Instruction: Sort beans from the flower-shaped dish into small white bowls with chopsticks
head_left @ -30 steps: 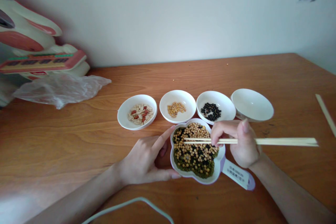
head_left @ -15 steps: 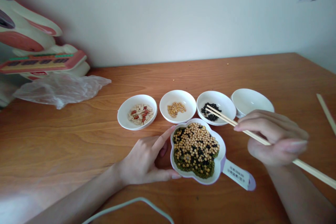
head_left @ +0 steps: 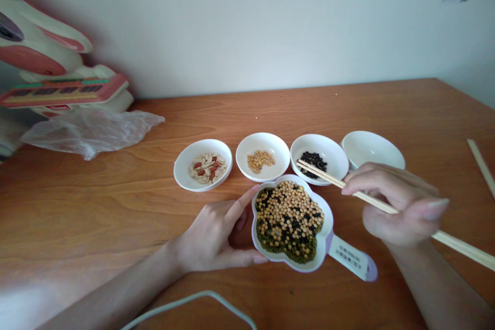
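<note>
My right hand (head_left: 398, 203) is closed around a pair of wooden chopsticks (head_left: 328, 179). Their tips are together over the left rim of a white bowl (head_left: 336, 157) that holds black beans (head_left: 311, 164). No bean shows between the tips. My left hand (head_left: 218, 237) holds the left side of a flower-shaped bowl (head_left: 328, 216) with a handle, its index finger at the upper rim and its thumb at the lower. Inside lie soybeans (head_left: 294, 198) mixed with black beans, and mung beans (head_left: 266, 240) show around the edge.
In the same row stand a white bowl (head_left: 181, 165) of peanuts, one (head_left: 280, 157) of yellow beans, and a bare one (head_left: 373, 148) partly behind my right hand. A plastic bag (head_left: 96, 131) and toy piano (head_left: 77, 90) sit left. A cable (head_left: 197, 296) crosses the front.
The chopstick tips have shifted a little left and down, from over the black beans to the bowl's left rim. My left hand and the flower-shaped bowl stay put.
</note>
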The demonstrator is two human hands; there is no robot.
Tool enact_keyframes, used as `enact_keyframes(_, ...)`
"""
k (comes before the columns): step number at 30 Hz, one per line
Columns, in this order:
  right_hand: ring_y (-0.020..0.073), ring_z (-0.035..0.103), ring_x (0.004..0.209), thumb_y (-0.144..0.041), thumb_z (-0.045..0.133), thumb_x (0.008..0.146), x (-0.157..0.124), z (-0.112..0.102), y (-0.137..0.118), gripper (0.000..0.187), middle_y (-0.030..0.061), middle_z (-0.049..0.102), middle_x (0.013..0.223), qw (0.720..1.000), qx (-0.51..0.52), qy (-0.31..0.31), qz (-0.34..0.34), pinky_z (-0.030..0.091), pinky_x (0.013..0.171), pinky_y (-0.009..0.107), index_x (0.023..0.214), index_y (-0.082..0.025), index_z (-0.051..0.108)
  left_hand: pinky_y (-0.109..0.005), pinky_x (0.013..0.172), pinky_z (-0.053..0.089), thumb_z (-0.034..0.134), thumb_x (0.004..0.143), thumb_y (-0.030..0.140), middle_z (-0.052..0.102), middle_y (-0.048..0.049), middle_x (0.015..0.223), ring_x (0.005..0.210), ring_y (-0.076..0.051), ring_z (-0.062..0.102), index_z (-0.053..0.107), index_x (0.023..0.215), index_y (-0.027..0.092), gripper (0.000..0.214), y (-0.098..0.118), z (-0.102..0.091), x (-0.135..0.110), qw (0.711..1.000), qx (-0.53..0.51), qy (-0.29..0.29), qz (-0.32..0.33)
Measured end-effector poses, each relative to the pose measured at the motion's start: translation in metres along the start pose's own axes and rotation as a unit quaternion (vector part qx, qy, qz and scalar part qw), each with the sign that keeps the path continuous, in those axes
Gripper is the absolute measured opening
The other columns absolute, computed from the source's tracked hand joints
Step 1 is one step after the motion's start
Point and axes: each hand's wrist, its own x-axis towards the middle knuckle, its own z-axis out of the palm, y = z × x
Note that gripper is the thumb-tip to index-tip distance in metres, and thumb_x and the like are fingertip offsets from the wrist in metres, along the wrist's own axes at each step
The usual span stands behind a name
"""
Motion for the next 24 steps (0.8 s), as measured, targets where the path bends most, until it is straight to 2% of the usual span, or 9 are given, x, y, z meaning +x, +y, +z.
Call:
enact_keyframes(1,0.0245,0.070,0.067,-0.071,0.017,0.111,0.001,0.000,-0.001,0.079,0.0072,0.073,0.071,0.999,0.022,0.010,-0.023,0.044,0.060,0.041,0.077,-0.027,0.074,-0.034,0.063,0.057,0.071,0.092,0.076,0.072,-0.0015,0.091,0.076,-0.023,0.073,0.011,0.176,0.021,0.117,0.000,0.000,0.000,1.000,-0.001,0.000,0.001)
enact_keyframes(5,0.0204,0.065,0.057,-0.070,0.022,0.111,0.004,0.002,-0.004,0.078,0.0051,0.070,0.064,0.994,0.076,-0.070,-0.045,0.041,0.056,0.038,0.073,-0.025,0.072,-0.033,0.061,0.056,0.069,0.094,0.076,0.072,-0.0008,0.090,0.074,-0.022,0.072,0.011,0.176,0.021,0.114,0.001,0.000,0.002,1.000,-0.004,0.006,0.008)
enact_keyframes(10,0.0182,0.057,0.051,-0.080,0.018,0.106,0.007,0.006,-0.004,0.085,0.0041,0.067,0.060,0.975,0.164,-0.143,0.054,0.036,0.052,0.035,0.069,-0.024,0.070,-0.033,0.062,0.057,0.071,0.092,0.076,0.072,-0.0011,0.089,0.074,-0.022,0.072,0.013,0.176,0.020,0.116,0.002,-0.001,0.002,1.000,-0.008,-0.001,0.000)
enact_keyframes(13,0.0175,0.054,0.050,-0.082,0.015,0.105,0.006,0.010,-0.004,0.087,0.0032,0.067,0.060,0.963,0.184,-0.182,0.078,0.035,0.051,0.034,0.069,-0.024,0.069,-0.033,0.063,0.057,0.073,0.091,0.075,0.072,-0.0016,0.090,0.075,-0.023,0.072,0.013,0.176,0.022,0.116,0.001,-0.001,0.003,1.000,-0.005,0.000,-0.002)
enact_keyframes(18,0.0194,0.053,0.055,-0.077,0.016,0.107,-0.002,0.017,0.002,0.081,0.0024,0.064,0.064,0.956,0.179,-0.223,0.065,0.039,0.056,0.036,0.074,-0.026,0.070,-0.032,0.062,0.057,0.073,0.093,0.073,0.072,-0.0008,0.089,0.073,-0.021,0.072,0.012,0.176,0.022,0.116,0.001,-0.002,0.002,1.000,-0.014,-0.002,-0.001)
enact_keyframes(24,0.0190,0.052,0.055,-0.077,0.016,0.107,-0.001,0.016,0.004,0.081,0.0024,0.065,0.065,0.957,0.177,-0.221,0.063,0.040,0.057,0.036,0.076,-0.025,0.070,-0.033,0.062,0.056,0.074,0.092,0.073,0.072,-0.0009,0.089,0.073,-0.021,0.071,0.011,0.176,0.022,0.117,0.003,-0.001,0.002,1.000,-0.011,0.001,0.001)
